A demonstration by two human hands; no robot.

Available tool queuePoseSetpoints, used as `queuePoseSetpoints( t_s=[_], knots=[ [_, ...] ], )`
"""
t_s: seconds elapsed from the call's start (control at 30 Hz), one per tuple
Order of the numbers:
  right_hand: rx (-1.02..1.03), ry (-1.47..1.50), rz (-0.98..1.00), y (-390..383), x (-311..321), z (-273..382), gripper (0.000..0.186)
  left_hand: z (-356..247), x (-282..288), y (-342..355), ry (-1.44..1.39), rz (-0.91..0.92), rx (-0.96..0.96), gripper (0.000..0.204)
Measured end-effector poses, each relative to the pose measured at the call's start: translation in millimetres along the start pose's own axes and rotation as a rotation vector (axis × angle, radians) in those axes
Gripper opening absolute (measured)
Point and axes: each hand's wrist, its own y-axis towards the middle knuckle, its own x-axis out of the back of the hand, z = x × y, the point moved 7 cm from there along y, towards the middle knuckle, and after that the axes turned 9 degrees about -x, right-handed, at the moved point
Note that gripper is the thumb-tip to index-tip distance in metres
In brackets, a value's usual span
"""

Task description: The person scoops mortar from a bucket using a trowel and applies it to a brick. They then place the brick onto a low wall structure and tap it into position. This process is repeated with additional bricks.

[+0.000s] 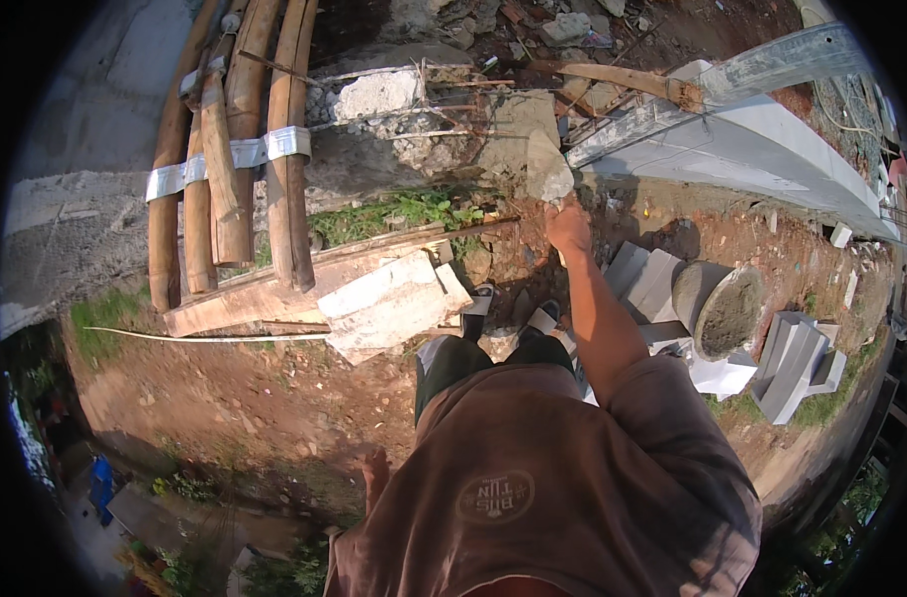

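My right arm reaches forward, and my right hand is closed round the handle of a trowel. The trowel's pale, mortar-smeared blade points away from me, over a flat concrete edge; whether it touches that edge I cannot make out. At my left side hangs my left hand, low and away from the trowel. It is small in view and its fingers do not show clearly. To the right of my feet a round tub is filled with grey mortar.
Grey moulded pieces lie around the tub, with another stack farther right. Boards lie left of my feet. Wooden poles bound with a metal strap project at upper left. A grey beam slants across the upper right.
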Motion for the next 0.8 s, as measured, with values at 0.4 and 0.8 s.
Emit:
queuePoseSetpoints(
  t_s=[0.4,0.8],
  knots=[
    [0.024,0.5,0.277,-67,56,-132,0.057,-153,-32,33,0.318,0.085,-0.164,0.05],
    [-0.41,-0.062,-0.328,-114,291,-488,0.037,-176,-84,35,0.485,0.166,-0.291,0.045]
  ],
)
